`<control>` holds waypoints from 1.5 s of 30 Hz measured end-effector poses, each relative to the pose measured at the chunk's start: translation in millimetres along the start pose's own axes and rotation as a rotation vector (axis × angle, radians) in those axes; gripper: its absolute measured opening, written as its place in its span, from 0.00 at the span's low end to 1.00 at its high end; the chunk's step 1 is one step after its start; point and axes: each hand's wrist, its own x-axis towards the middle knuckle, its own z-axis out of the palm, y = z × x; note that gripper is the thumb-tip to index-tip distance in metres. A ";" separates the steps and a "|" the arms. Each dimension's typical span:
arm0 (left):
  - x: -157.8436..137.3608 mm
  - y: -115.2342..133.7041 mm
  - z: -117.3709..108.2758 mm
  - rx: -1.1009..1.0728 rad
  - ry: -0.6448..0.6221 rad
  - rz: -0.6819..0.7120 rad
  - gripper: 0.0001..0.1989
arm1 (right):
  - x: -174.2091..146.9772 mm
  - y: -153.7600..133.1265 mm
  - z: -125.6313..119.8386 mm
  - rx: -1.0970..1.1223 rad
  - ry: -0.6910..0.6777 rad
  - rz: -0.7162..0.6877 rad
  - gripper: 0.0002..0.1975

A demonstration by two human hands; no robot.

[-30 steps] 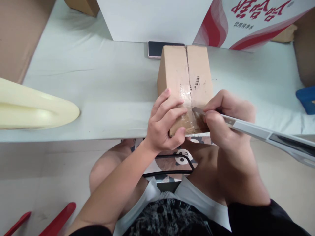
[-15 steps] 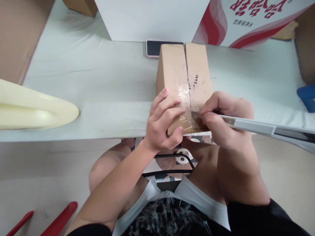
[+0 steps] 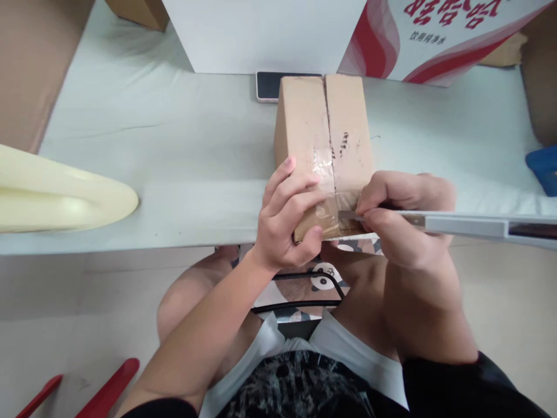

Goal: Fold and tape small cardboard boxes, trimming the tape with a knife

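A small brown cardboard box (image 3: 302, 119) rests at the table's near edge, its top seam running away from me. Clear tape (image 3: 322, 161) covers part of that seam. My left hand (image 3: 289, 215) grips the box's near left corner, fingers over the top and thumb at the near edge. Between the thumb and fingers of my right hand (image 3: 402, 217) is a box cutter (image 3: 465, 225), held close to its blade. The blade tip lies at the seam near the box's front end, over the tape. The cutter's handle sticks out to the right.
A black-screened phone (image 3: 267, 87) lies behind the box, partly covered by it. Beyond stands a large white carton (image 3: 265, 35) with red print. A pale yellow rounded object (image 3: 65, 197) is at left, a blue object (image 3: 543, 171) at the right edge.
The blade tip has slid a little toward me along the seam. The cutter's handle has swung to lie more level, and my right hand has shifted slightly right and nearer. My left hand stays put.
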 end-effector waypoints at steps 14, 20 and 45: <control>4.8 -1.0 -1.8 0.001 0.005 0.048 0.16 | -2.0 -0.7 -5.3 0.152 -0.078 0.051 0.09; 1.8 -5.1 -1.5 0.043 -0.013 0.007 0.22 | -1.6 7.6 -3.2 0.314 -0.030 0.008 0.08; -9.5 3.3 -2.5 -0.118 0.000 -0.163 0.34 | 1.7 16.3 1.1 0.340 -0.007 -0.081 0.08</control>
